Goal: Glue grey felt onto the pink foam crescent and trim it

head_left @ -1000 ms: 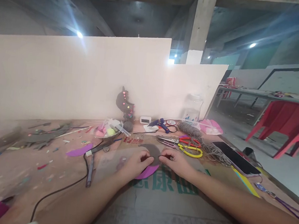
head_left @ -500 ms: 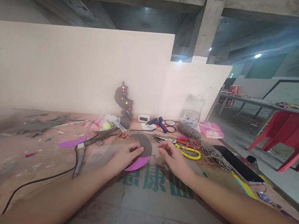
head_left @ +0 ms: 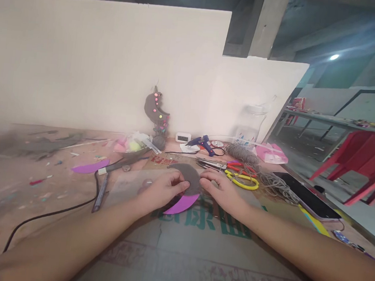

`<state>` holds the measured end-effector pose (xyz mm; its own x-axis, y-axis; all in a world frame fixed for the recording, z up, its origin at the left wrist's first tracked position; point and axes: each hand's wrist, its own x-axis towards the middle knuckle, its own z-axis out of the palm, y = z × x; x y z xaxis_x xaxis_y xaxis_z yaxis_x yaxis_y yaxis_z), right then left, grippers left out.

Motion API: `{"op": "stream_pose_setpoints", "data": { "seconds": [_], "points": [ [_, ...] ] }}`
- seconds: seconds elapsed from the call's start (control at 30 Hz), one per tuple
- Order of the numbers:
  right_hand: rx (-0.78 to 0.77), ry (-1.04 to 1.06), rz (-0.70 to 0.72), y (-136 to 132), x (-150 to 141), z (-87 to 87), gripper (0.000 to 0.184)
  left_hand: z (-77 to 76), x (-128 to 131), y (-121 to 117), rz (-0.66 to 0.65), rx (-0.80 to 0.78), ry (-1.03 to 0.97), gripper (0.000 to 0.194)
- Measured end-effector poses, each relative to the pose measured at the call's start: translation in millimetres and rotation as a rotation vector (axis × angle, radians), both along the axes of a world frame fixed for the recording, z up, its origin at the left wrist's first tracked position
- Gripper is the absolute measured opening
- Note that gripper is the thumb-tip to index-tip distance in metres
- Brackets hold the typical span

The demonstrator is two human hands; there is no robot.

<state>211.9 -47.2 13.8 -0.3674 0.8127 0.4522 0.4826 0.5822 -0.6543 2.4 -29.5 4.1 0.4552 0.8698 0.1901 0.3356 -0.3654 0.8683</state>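
Note:
My left hand (head_left: 166,188) is closed on a dark grey crescent-shaped piece (head_left: 189,175), thumb on top at its left side. At the piece's right edge, the thumb and fingers of my right hand (head_left: 221,189) are bent around the rim and appear to grip it. A purple curved piece (head_left: 181,204) shows below the grey one, against its lower edge; whether they are joined I cannot tell. Under both hands lies a cardboard sheet (head_left: 126,227) with green printed characters. Scissors with yellow handles (head_left: 243,181) and red-handled pliers (head_left: 234,166) lie just beyond my right hand.
A blue glue gun (head_left: 203,144), grey yarn (head_left: 276,186) and a phone (head_left: 308,196) lie behind and to the right. Against the white board (head_left: 98,65) is a decorated grey moon (head_left: 154,108). At left are another purple piece (head_left: 90,166), a pen (head_left: 100,192) and a black cable (head_left: 49,226).
My right hand has come in from the right and now meets the grey piece's edge. My left hand still holds it. The camera view has tilted down.

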Motion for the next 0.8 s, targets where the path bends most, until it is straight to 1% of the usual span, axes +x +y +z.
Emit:
{"op": "stream_pose_setpoints", "data": {
  "seconds": [0.1,0.2,0.27,0.33,0.43,0.57,0.7,0.8],
  "points": [
    [-0.024,-0.029,0.014,-1.3,-3.2,1.2,0.025,2.8,1.9,-2.9,-0.010,0.033,0.011,0.035],
    [-0.094,-0.023,-0.012,-1.5,-3.4,0.2,0.027,5.7,3.2,-4.6,-0.074,0.020,0.010,0.041],
    [-0.129,-0.020,-0.036,-0.8,-2.4,-0.9,0.028,6.4,3.4,-5.0,-0.086,0.003,0.019,0.041],
    [-0.142,-0.031,-0.039,-0.2,-1.4,-1.7,0.030,6.0,3.2,-4.9,-0.049,0.012,0.051,0.038],
    [-0.142,-0.020,-0.005,-0.4,-0.2,-1.8,0.035,4.7,2.7,-4.1,0.015,0.022,0.078,0.035],
    [-0.129,0.032,0.009,-0.9,2.6,-0.6,0.042,3.5,1.9,-2.5,0.041,-0.051,-0.007,0.034],
    [-0.061,-0.007,-0.002,-0.8,4.4,1.6,0.039,3.3,1.2,-1.8,0.043,-0.066,-0.037,0.034],
    [-0.078,-0.005,0.017,-1.3,3.3,2.8,0.032,4.4,0.9,-3.0,0.064,-0.072,-0.030,0.034]
  ]
}}
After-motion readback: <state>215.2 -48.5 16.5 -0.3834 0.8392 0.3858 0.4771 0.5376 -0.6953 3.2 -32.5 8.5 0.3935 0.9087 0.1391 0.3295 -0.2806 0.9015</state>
